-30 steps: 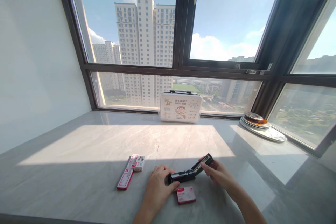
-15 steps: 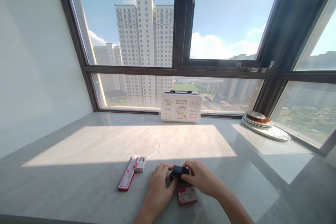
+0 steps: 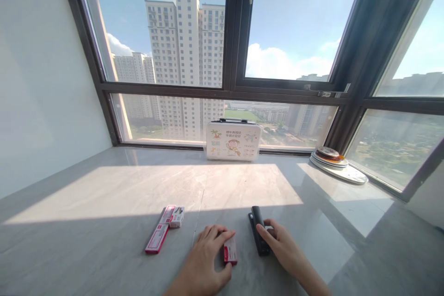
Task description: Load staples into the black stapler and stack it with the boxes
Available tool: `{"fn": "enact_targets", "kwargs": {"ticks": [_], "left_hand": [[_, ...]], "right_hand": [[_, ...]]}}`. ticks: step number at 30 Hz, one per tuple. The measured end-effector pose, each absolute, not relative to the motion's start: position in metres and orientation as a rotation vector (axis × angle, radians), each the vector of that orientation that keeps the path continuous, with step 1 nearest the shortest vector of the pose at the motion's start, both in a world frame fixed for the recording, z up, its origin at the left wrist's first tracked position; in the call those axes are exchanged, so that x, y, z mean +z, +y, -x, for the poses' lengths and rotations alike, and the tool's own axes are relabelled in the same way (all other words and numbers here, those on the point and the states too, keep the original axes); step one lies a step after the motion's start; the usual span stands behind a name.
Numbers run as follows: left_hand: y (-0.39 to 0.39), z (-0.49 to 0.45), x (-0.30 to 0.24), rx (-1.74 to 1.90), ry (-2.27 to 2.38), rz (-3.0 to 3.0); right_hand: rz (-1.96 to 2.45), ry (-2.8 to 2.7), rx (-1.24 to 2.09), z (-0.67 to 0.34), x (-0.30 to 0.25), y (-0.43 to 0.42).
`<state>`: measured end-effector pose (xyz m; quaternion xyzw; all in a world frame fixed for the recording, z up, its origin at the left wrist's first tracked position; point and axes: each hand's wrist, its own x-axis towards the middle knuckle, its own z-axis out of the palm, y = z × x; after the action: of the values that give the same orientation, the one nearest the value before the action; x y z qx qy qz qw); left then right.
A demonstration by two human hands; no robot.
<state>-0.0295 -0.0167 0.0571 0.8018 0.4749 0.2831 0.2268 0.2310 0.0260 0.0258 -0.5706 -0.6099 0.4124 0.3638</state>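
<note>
My right hand (image 3: 277,238) grips a black stapler (image 3: 258,233) from its right side, thumb on top. The stapler lies lengthwise on the marble surface, its far end pointing to the window. Close to its left, my left hand (image 3: 210,254) spans a small red-and-white box (image 3: 231,250), with a fingertip at the far end and the thumb at the near end. Part of that box is covered by the fingers. Further left, long red-and-white boxes (image 3: 157,238) lie end to end, and a small white box (image 3: 177,217) with a dark picture touches their right side.
A white cartoon-printed case (image 3: 233,143) with a black handle stands against the window. Stacked plates (image 3: 331,162) sit in the right back corner. The pale marble counter (image 3: 114,231) has a sunlit band across its middle. A white wall (image 3: 41,78) rises at the left.
The stapler was turned crosswise between both hands; now it lies to the right under my right hand alone. My left hand has let go of it and taken hold of the small red-and-white box.
</note>
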Motion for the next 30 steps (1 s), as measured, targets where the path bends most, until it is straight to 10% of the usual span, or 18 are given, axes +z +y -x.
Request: {"fn": "enact_targets", "kwargs": {"ticks": [15, 20, 30], "left_hand": [[-0.016, 0.048, 0.053, 0.899, 1.297, -2.042], [-0.022, 0.123, 0.031, 1.352, 1.949, -2.005], [-0.045, 0.172, 0.006, 0.955, 1.920, -2.270]], "right_hand": [[1.310, -1.371, 1.223, -0.167, 0.016, -0.004], [1.323, -1.307, 1.218, -0.174, 0.012, -0.006], [1.404, -1.539, 0.984, -0.170, 0.021, -0.016]]}}
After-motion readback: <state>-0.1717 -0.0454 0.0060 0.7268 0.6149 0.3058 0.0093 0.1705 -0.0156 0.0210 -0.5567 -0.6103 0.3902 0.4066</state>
